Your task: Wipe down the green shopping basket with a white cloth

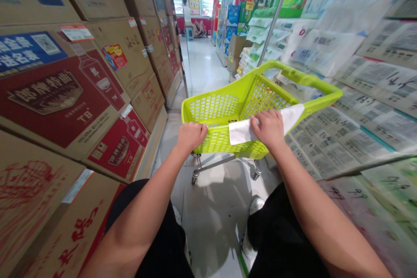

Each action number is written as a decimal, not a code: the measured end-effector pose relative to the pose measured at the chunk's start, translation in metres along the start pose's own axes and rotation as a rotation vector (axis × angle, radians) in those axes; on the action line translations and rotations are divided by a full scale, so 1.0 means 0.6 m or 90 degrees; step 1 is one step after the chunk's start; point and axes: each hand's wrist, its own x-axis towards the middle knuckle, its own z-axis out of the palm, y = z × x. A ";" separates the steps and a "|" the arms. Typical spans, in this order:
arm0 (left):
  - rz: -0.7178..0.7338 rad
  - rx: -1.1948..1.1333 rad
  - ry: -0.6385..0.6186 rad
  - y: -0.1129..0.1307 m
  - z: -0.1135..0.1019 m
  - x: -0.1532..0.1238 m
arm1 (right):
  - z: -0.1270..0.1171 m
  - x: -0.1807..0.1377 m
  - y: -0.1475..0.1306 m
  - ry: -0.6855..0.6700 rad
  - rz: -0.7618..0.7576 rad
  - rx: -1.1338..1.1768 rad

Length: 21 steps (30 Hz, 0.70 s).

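A lime-green plastic shopping cart (pixel 215 108) on small wheels stands in a narrow shop aisle just ahead of me. My left hand (pixel 190 135) is closed around the near rim of the basket at its left corner. My right hand (pixel 269 127) is closed on the same rim further right, pressing a white sheet of paper (pixel 241 132) against it. The paper sticks out on both sides of that hand. The basket looks empty. My legs in black trousers and white shoes show below.
Stacked cardboard cartons (pixel 65 95) with red labels wall the left side. Shelves of wrapped tissue packs (pixel 368 78) line the right. A metal pole (pixel 272 26) rises by the right shelf. The tiled aisle (pixel 200 65) runs ahead to more displays.
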 end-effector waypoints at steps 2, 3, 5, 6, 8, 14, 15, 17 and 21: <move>-0.008 0.001 0.008 0.003 0.002 -0.001 | 0.003 -0.001 0.003 0.019 0.014 -0.009; -0.013 0.002 0.013 0.005 0.003 -0.001 | 0.005 -0.004 -0.007 0.020 0.012 -0.013; -0.017 0.004 0.018 0.007 0.005 -0.001 | 0.009 -0.011 -0.045 0.007 -0.009 -0.014; -0.016 0.004 0.018 0.006 0.005 -0.001 | 0.011 -0.014 -0.067 -0.005 -0.027 -0.008; -0.013 0.004 0.018 0.003 0.006 0.000 | 0.014 -0.019 -0.102 -0.023 -0.062 0.011; -0.013 0.022 0.012 -0.015 0.008 0.004 | 0.012 -0.004 -0.057 -0.006 -0.050 0.008; -0.012 0.024 0.012 -0.018 0.009 0.006 | 0.010 0.000 -0.034 0.009 -0.031 -0.003; -0.012 0.027 0.010 -0.022 0.009 0.009 | 0.004 0.005 0.011 0.042 0.006 -0.026; -0.020 0.023 -0.013 -0.028 0.004 0.018 | -0.012 0.009 0.078 0.104 0.053 -0.045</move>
